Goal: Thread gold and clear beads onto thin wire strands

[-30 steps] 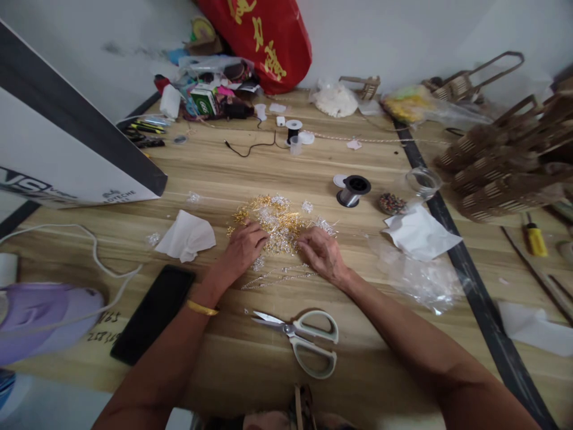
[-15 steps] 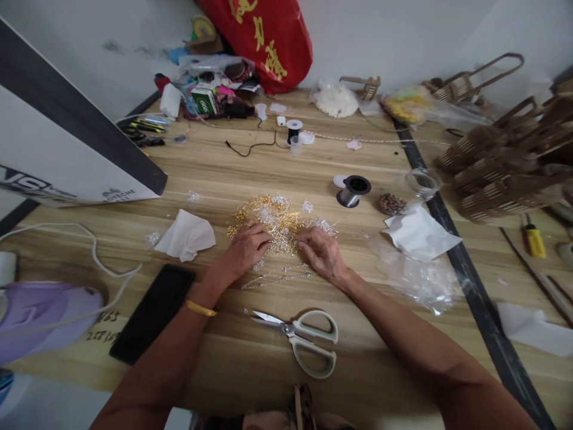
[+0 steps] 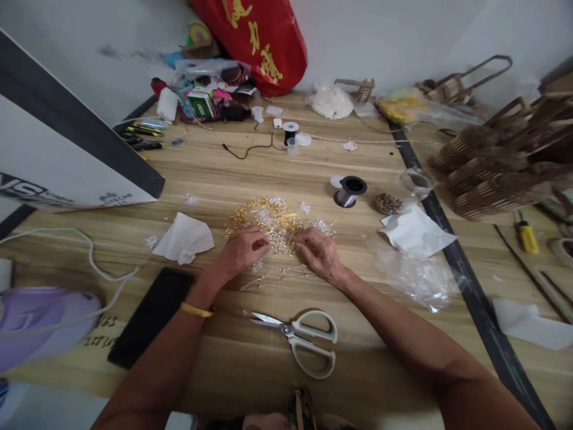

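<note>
A loose pile of small gold and silver jewellery pieces point(image 3: 280, 221) lies on the wooden table in front of me. At its left edge my left hand point(image 3: 244, 248) has thumb and fingertips pinched together. My right hand point(image 3: 319, 254) is curled at the pile's right edge, its fingertips pressed together. Whatever either pinch holds is too small to make out. Thin silver chains point(image 3: 275, 279) with small beads stretch across the table just below the hands. Nearer to me lie scissors point(image 3: 289, 328) with pale handles, their blades slightly apart and pointing left.
A black phone point(image 3: 150, 316) and white paper point(image 3: 183, 237) lie left. Right are a wire spool point(image 3: 350, 191), a jar of beads point(image 3: 394, 202), more paper point(image 3: 416, 232) and clear plastic bags point(image 3: 418, 275). Brown woven baskets point(image 3: 496, 161) are stacked far right; a large box point(image 3: 76, 143) stands left.
My left hand's fingers have drawn into a rounder pinch, with a gap showing between thumb and index finger. My right hand stays nearly in place. The view has shifted slightly.
</note>
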Demonstrator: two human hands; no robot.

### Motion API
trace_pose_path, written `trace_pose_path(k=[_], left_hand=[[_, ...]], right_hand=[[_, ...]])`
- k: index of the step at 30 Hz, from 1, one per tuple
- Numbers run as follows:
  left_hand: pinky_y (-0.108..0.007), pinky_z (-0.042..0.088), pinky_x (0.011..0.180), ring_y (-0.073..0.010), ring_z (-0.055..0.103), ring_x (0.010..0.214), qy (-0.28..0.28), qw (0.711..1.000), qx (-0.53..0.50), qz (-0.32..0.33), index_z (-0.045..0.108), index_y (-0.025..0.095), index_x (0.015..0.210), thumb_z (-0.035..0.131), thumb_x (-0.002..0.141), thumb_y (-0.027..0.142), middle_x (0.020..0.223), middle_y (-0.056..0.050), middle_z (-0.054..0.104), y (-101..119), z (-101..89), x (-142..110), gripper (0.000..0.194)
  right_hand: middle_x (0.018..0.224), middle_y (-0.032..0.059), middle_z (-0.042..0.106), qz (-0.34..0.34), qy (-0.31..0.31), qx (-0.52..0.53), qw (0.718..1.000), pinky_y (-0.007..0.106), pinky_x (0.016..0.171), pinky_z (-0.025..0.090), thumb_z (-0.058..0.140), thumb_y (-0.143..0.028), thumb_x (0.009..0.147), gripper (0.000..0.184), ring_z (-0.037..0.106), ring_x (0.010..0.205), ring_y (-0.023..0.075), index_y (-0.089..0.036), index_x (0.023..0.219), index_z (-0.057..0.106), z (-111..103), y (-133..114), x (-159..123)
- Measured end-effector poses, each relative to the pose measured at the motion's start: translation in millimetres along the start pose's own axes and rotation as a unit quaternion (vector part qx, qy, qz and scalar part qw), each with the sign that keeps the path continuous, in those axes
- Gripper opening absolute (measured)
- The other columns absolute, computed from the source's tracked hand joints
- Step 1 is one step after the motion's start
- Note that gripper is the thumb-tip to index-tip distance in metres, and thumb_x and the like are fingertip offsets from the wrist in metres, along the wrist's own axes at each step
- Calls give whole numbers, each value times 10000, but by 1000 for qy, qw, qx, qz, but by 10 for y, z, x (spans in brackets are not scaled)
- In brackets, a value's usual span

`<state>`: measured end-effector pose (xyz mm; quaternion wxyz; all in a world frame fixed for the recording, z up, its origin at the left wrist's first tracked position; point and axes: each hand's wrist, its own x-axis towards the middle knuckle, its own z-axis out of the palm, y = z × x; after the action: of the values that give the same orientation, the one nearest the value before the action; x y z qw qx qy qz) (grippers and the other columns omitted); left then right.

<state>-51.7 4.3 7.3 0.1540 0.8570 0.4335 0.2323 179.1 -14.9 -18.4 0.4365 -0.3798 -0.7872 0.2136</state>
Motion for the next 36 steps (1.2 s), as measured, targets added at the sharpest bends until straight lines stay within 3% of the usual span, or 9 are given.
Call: trace_pose_path(k=[8,15,18,22,27,32,36], left_hand=[[-334,413,832,-168,545,777,-40,998,34,38,661,161,754,552,869,190,757,-32,644,36,64,1,161],[-342,429,848,-177,538,838,0,998,31,54,670,169,850,540,876,182,823,-39,641,-7,186,-2,133],[-360,436,871,-195,524,895,6,998,49,41,667,168,944,558,867,218,889,-55,617,37,204,13,143],[-398,426,904,-225,486,987,-8,995,85,45,612,180,1145,563,863,287,1033,-89,543,150,215,40,305],[-391,429,879,-222,471,968,-18,995,77,63,663,195,1027,534,879,270,967,-72,544,174,221,52,210],[-381,429,894,-195,501,913,13,998,56,40,673,167,871,529,882,220,886,-59,586,107,212,70,154],[-391,430,901,-195,511,904,19,998,54,36,670,168,893,545,874,218,874,-56,591,105,233,84,136]], right_hand=[[801,48,605,-1,-3,-4,1000,342,727,459,502,-224,897,81,554,771,172,-198,853,564,7,5,0],[800,45,603,1,-4,-10,1000,335,725,459,499,-224,897,76,552,768,170,-203,861,562,3,1,2],[805,48,607,-1,-1,-6,1000,335,732,459,503,-224,895,72,554,773,172,-199,866,564,2,-4,6],[790,46,598,-4,0,-14,1000,327,722,453,502,-228,897,77,543,759,170,-197,860,561,2,-4,7],[787,40,594,-3,1,-21,1000,324,726,450,504,-236,898,71,538,753,168,-204,868,560,2,3,1],[798,41,597,-4,0,-16,1000,325,727,449,506,-228,895,63,546,766,173,-208,876,562,0,10,1],[802,45,603,-1,1,-14,1000,333,731,450,510,-227,892,58,550,766,176,-207,872,560,5,26,-1]])
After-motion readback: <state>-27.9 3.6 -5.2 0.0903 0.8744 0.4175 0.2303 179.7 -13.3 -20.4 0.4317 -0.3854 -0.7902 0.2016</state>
